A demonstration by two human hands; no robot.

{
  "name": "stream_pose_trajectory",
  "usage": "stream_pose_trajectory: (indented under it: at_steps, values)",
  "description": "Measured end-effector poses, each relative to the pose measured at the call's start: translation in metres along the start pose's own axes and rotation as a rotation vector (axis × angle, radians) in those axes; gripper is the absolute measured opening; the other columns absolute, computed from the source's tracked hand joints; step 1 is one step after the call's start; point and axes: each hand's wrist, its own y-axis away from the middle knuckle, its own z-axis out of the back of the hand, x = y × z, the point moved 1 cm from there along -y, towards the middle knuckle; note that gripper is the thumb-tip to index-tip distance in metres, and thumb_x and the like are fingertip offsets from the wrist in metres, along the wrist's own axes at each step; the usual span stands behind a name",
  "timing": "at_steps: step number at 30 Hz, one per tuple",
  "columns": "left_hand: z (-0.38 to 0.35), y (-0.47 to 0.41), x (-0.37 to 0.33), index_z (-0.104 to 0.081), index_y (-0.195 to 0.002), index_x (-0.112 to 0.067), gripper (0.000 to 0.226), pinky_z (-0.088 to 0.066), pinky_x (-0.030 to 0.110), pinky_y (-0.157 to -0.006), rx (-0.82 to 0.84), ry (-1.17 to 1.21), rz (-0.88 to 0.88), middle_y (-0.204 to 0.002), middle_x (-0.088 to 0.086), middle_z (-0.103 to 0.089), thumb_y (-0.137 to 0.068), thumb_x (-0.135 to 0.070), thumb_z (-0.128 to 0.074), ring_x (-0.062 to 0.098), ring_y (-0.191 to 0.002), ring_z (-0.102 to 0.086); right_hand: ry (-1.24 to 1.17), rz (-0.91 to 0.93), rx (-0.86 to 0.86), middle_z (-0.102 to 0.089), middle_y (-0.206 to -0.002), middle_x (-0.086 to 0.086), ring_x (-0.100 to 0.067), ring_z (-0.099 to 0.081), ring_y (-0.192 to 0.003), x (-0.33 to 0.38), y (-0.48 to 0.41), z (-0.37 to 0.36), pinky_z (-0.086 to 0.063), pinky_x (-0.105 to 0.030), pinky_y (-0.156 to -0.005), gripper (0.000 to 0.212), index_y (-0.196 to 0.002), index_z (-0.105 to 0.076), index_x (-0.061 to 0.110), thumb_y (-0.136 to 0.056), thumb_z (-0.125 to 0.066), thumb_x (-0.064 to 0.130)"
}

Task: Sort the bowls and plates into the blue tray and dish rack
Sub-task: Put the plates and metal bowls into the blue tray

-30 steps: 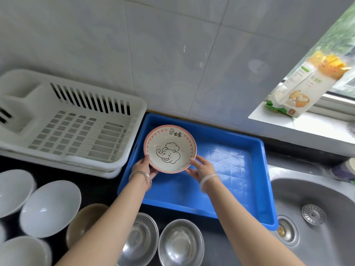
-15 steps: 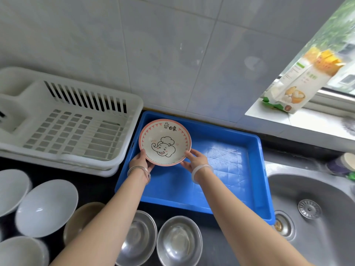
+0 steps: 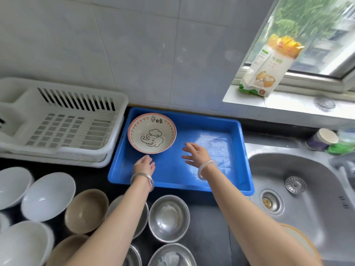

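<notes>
Sitting in the tray's (image 3: pixel 169 173) back-left corner, the bowl (image 3: pixel 151 133) is done. Left hand (image 3: pixel 144 165) and right hand (image 3: pixel 196 154) hang empty, fingers seemingly loose. Next: grab a steel bowl (image 3: pixel 169 217).

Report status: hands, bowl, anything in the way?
Left hand and right hand open, empty. Elephant bowl sits in blue tray, far-left corner. Nothing blocking; steel bowls wait on counter.

The characters 白象, in black, stand on the inner wall of the pink-rimmed bowl (image 3: pixel 151 133), near its far edge; print on the yellow-topped bag (image 3: pixel 269 68) is too blurred to read.
</notes>
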Motion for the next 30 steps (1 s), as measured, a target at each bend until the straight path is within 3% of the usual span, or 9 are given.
stream_pose_trajectory:
  at_steps: [3,5,7,9,12,15,19,23,30]
  values:
    - [-0.016,0.04,0.02,-0.051,-0.083,-0.014,0.015,-0.04,0.016,-0.061,0.061,-0.035,-0.049,-0.072,0.003,-0.045,-0.093,-0.004,-0.045,0.012,-0.065,-0.043,0.11,0.108,-0.043,-0.064,-0.116,-0.011,-0.021,-0.062,-0.086,-0.011,0.038,0.038,-0.048,-0.024,-0.066,0.024,-0.115,-0.057,0.013,-0.097,-0.046,0.024]
    - [-0.032,0.07,0.041,-0.051,-0.078,-0.016,0.019,-0.038,0.017,-0.061,0.146,-0.107,-0.044,-0.072,0.003,-0.045,-0.093,-0.006,-0.045,0.014,-0.065,-0.041,0.206,0.146,-0.105,-0.067,-0.105,-0.008,-0.018,-0.063,-0.08,-0.023,0.067,0.07,-0.047,-0.023,-0.063,0.017,-0.108,-0.061,0.018,-0.093,-0.052,0.019]
    - [-0.049,0.099,0.071,-0.047,-0.067,-0.018,0.029,-0.033,0.015,-0.054,0.236,-0.223,-0.013,-0.069,0.001,-0.043,-0.093,-0.006,-0.045,0.013,-0.06,-0.038,0.348,0.158,-0.202,-0.068,-0.096,-0.004,-0.016,-0.063,-0.079,-0.041,0.095,0.106,-0.046,-0.021,-0.063,0.017,-0.105,-0.064,0.021,-0.089,-0.058,0.018]
    - [-0.063,0.126,0.107,-0.058,-0.077,-0.014,0.02,-0.037,0.014,-0.054,0.313,-0.353,0.02,-0.074,0.003,-0.049,-0.093,-0.007,-0.047,0.011,-0.062,-0.043,0.467,0.148,-0.308,-0.07,-0.097,-0.003,-0.017,-0.064,-0.084,-0.064,0.122,0.143,-0.047,-0.022,-0.071,0.02,-0.106,-0.066,0.018,-0.086,-0.062,0.016]
    - [-0.077,0.157,0.161,-0.061,-0.115,-0.005,0.026,-0.05,0.027,-0.082,0.435,-0.618,0.028,-0.101,0.011,-0.063,-0.091,-0.009,-0.052,0.02,-0.087,-0.059,0.578,0.078,-0.442,-0.068,-0.112,-0.005,-0.023,-0.062,-0.104,-0.098,0.157,0.194,-0.044,-0.029,-0.09,0.029,-0.113,-0.064,0.016,-0.085,-0.064,0.013]
    - [-0.088,0.183,0.197,-0.052,-0.129,-0.005,0.04,-0.044,0.035,-0.102,0.586,-0.843,0.026,-0.129,0.011,-0.057,-0.089,-0.012,-0.056,0.023,-0.117,-0.055,0.694,-0.021,-0.51,-0.063,-0.125,-0.004,-0.025,-0.056,-0.117,-0.129,0.186,0.235,-0.04,-0.032,-0.096,0.039,-0.122,-0.059,0.019,-0.084,-0.064,0.015]
    - [-0.092,0.197,0.223,-0.05,-0.132,-0.01,0.045,-0.05,0.032,-0.09,0.645,-0.94,0.076,-0.117,0.006,-0.061,-0.087,-0.006,-0.056,0.023,-0.104,-0.06,0.552,-0.093,-0.584,-0.061,-0.127,-0.01,-0.026,-0.056,-0.118,-0.161,0.211,0.266,-0.042,-0.036,-0.101,0.043,-0.125,-0.056,0.013,-0.084,-0.064,0.005]
    - [-0.094,0.202,0.232,-0.055,-0.125,-0.019,0.041,-0.052,0.023,-0.047,0.592,-0.829,0.189,-0.088,-0.006,-0.058,-0.089,0.0,-0.05,0.012,-0.073,-0.057,0.418,-0.176,-0.64,-0.068,-0.113,-0.011,-0.026,-0.061,-0.102,-0.185,0.222,0.28,-0.044,-0.03,-0.088,0.031,-0.116,-0.063,0.013,-0.086,-0.061,0.009]
    - [-0.096,0.204,0.227,-0.056,-0.121,-0.021,0.036,-0.054,0.023,-0.046,0.531,-0.786,0.137,-0.09,-0.007,-0.059,-0.09,-0.004,-0.05,0.016,-0.079,-0.06,0.368,-0.135,-0.674,-0.072,-0.098,-0.006,-0.02,-0.059,-0.083,-0.183,0.226,0.279,-0.041,-0.025,-0.074,0.022,-0.106,-0.069,0.017,-0.086,-0.061,0.016]
